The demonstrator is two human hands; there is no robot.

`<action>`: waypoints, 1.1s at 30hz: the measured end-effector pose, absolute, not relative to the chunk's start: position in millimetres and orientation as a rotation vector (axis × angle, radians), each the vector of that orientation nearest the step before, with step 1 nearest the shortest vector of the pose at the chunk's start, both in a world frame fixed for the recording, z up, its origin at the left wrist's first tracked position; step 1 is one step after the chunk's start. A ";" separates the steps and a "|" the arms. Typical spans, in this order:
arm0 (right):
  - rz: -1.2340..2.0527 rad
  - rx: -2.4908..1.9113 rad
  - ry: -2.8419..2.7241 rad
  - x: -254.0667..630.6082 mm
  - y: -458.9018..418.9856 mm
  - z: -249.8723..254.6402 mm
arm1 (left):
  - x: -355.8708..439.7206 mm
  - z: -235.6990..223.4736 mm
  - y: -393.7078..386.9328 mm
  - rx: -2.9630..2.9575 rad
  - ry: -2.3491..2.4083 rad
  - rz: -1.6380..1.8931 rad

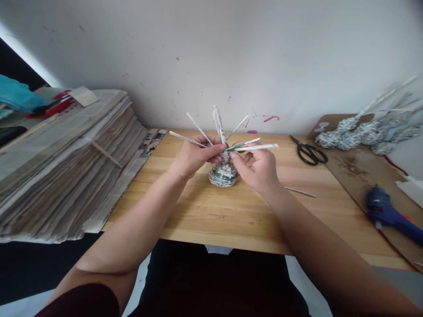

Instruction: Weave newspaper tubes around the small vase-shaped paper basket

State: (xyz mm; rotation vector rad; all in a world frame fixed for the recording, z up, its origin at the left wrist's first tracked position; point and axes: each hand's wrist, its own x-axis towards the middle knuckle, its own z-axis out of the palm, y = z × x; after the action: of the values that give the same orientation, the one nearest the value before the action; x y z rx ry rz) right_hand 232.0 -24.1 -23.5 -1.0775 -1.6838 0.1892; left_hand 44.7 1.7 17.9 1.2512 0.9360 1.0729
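Observation:
A small vase-shaped piece woven from rolled newspaper [223, 175] stands on the wooden table, with several paper sticks fanning up and out from its narrow neck. My left hand [198, 156] is closed at the left of the neck, thumb pressed across the base of the sticks. On the other side, my right hand [257, 165] pinches close to the neck, where a white paper stick [261, 147] and a partly green one [246, 143] point right. The fingertips of both hands partly hide the neck, and some fingers are behind it.
Black scissors [309, 152] and a loose thin paper stick [300, 192] lie to the right. Beyond them, a blue glue gun [390, 211] rests on brown cardboard [350, 169], with more woven paper pieces [363, 132] behind. A tall newspaper stack [76, 163] fills the left, against the wall.

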 end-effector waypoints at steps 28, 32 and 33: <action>0.824 -0.909 -1.479 222.7 -23.3 -21.7 | 43.6 18.1 2.5 1.524 0.950 1.021; 0.834 -0.918 -1.462 219.8 -24.6 -21.0 | 43.8 19.8 1.2 1.544 1.002 1.057; 0.827 -0.919 -1.466 218.9 -25.4 -20.6 | 43.9 20.5 0.5 1.546 1.015 1.059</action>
State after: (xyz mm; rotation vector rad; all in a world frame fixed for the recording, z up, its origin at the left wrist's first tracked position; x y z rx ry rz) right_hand 218.9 -25.4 -20.6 -0.9187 -1.4663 0.8274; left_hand 43.9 0.5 20.5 1.5459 1.0153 1.0593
